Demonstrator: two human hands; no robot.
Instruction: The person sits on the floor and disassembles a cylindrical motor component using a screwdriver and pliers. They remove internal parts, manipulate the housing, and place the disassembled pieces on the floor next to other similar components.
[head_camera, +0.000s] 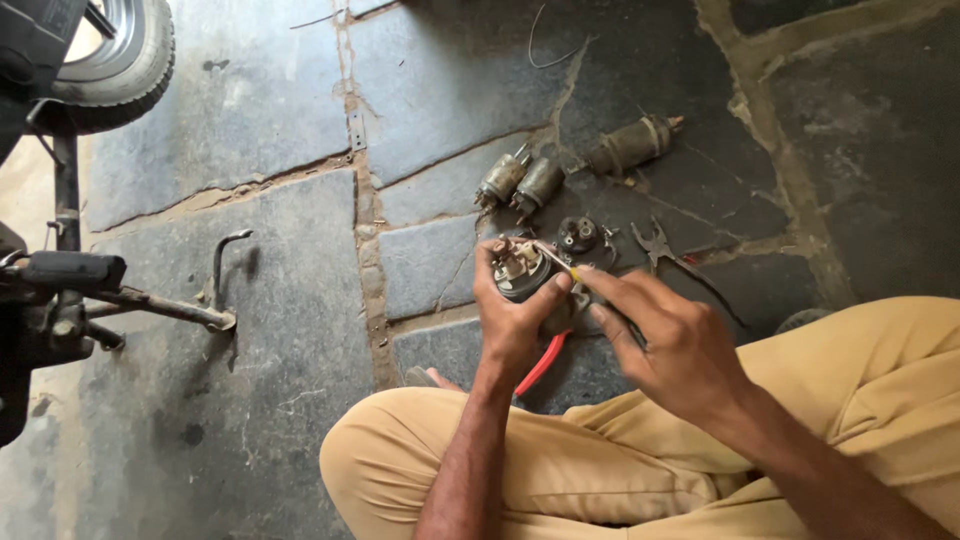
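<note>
My left hand (512, 318) grips a small round metal motor part (520, 270) with wires and terminals on its face, held above my knees. My right hand (668, 338) pinches a thin screwdriver (556, 261) with a yellowish handle, its tip resting on the part's face. Under my hands lies a red-handled tool (541, 364) on the stone floor. I sit cross-legged in tan trousers (580, 470).
On the stone floor beyond my hands lie two small cylindrical solenoids (520, 183), a larger cylindrical motor piece (630, 146), a round black cap (577, 234) and metal pliers (660, 247). A motorcycle's footrest and kick lever (160, 305) and tyre (125, 60) stand at left.
</note>
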